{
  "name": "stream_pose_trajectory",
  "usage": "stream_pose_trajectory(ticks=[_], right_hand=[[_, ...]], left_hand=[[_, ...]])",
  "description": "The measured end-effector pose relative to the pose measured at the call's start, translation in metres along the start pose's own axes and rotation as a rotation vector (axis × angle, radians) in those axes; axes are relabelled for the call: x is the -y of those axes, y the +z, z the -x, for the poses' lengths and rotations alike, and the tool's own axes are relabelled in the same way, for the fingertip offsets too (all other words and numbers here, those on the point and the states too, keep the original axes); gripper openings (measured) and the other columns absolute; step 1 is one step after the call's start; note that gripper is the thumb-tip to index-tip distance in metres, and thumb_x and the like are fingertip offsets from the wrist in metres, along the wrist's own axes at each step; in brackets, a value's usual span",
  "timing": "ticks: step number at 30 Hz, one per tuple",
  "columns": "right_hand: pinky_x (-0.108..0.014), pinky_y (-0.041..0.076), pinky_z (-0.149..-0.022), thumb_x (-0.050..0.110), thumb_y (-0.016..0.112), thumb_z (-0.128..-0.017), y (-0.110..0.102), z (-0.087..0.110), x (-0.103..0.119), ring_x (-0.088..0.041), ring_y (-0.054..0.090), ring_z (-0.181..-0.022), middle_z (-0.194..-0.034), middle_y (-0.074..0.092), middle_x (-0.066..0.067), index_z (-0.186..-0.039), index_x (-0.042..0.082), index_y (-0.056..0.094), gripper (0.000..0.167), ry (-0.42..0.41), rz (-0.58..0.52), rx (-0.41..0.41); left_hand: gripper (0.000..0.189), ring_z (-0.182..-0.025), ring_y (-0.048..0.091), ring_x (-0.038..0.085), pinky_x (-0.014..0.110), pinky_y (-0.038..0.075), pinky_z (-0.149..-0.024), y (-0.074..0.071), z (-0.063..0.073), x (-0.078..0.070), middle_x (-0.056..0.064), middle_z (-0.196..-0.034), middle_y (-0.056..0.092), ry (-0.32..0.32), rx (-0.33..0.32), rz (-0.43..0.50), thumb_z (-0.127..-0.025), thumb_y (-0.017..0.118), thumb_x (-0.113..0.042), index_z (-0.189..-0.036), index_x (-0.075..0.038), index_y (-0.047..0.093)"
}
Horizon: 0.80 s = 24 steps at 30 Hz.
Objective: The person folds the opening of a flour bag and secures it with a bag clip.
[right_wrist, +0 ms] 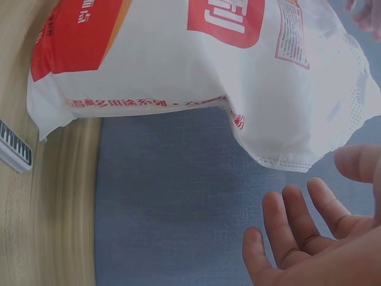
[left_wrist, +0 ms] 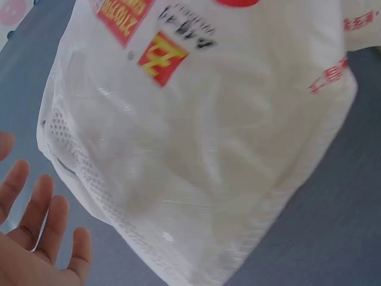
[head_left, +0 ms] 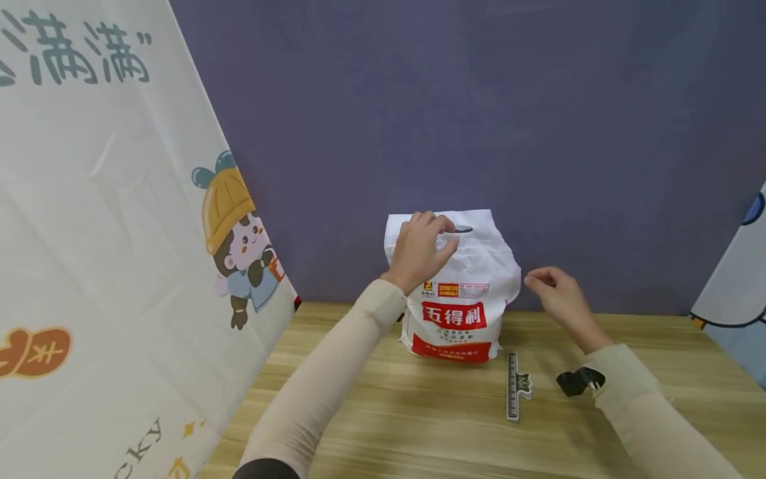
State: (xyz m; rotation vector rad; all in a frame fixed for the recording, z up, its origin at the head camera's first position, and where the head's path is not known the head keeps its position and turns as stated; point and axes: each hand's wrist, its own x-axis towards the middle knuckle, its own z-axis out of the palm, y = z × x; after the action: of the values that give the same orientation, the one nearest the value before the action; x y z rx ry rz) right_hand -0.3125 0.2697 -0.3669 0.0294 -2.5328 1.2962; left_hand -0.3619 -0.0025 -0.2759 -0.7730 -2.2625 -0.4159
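Note:
A white flour bag [head_left: 457, 286] with red print stands upright on the table, its flat top edge raised and a slot handle cut through it. My left hand [head_left: 421, 249] is at the upper left of the bag, fingers loosely bent. In the left wrist view its fingers [left_wrist: 44, 208] are spread beside the bag's top edge, with nothing held. My right hand [head_left: 561, 299] hovers right of the bag, apart from it, fingers relaxed and holding nothing. A clip with a piano-key pattern [head_left: 512, 387] lies on the table in front of the bag's right side.
The wood-grain table [head_left: 413, 419] meets a blue-grey backdrop [head_left: 479, 120] just behind the bag. A white printed sheet [head_left: 120, 219] with cartoon figures hangs on the left, another printed sheet [head_left: 733, 286] on the right. A black device [head_left: 577, 382] sits at my right wrist.

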Motion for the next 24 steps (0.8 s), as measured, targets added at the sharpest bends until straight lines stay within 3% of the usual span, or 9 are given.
stream_pose_trajectory(ticks=[6,11,20,24], right_hand=[[-0.033,0.044,-0.080,0.045,0.048,-0.106,0.001,-0.002,0.003,-0.032,0.057,-0.110,-0.122,0.059,-0.023,-0.133,-0.001,0.056,0.054,0.034,-0.067,0.006],[-0.033,0.043,-0.081,0.038,0.050,-0.107,0.003,-0.004,0.005,-0.032,0.056,-0.112,-0.123,0.058,-0.022,-0.135,-0.003,0.054,0.050,0.050,-0.103,0.001],[-0.050,0.046,-0.098,0.039,0.048,-0.107,0.005,-0.008,0.007,-0.040,0.054,-0.124,-0.137,0.054,-0.026,-0.143,-0.003,0.049,0.055,0.084,-0.132,0.025],[-0.048,0.045,-0.101,0.040,0.048,-0.107,0.008,-0.011,0.006,-0.037,0.054,-0.123,-0.138,0.053,-0.026,-0.144,-0.004,0.049,0.057,0.093,-0.156,0.034]], left_hand=[[0.031,-0.109,0.052,0.017,0.036,0.045,-0.097,0.002,-0.015,-0.010,-0.002,-0.116,0.061,-0.004,0.085,-0.068,-0.099,0.061,-0.045,-0.123,-0.024,0.066],[0.041,-0.119,0.050,0.017,0.038,0.042,-0.105,0.007,-0.025,-0.013,-0.002,-0.126,0.060,-0.009,0.106,-0.081,-0.098,0.062,-0.048,-0.133,-0.027,0.062],[0.049,-0.128,0.051,0.018,0.041,0.038,-0.107,0.008,-0.038,-0.013,-0.001,-0.138,0.061,-0.051,0.183,-0.013,-0.099,0.061,-0.050,-0.142,-0.026,0.057],[0.053,-0.132,0.050,0.019,0.042,0.037,-0.109,0.010,-0.042,-0.014,-0.002,-0.141,0.061,-0.084,0.228,-0.005,-0.098,0.061,-0.053,-0.143,-0.026,0.056]])
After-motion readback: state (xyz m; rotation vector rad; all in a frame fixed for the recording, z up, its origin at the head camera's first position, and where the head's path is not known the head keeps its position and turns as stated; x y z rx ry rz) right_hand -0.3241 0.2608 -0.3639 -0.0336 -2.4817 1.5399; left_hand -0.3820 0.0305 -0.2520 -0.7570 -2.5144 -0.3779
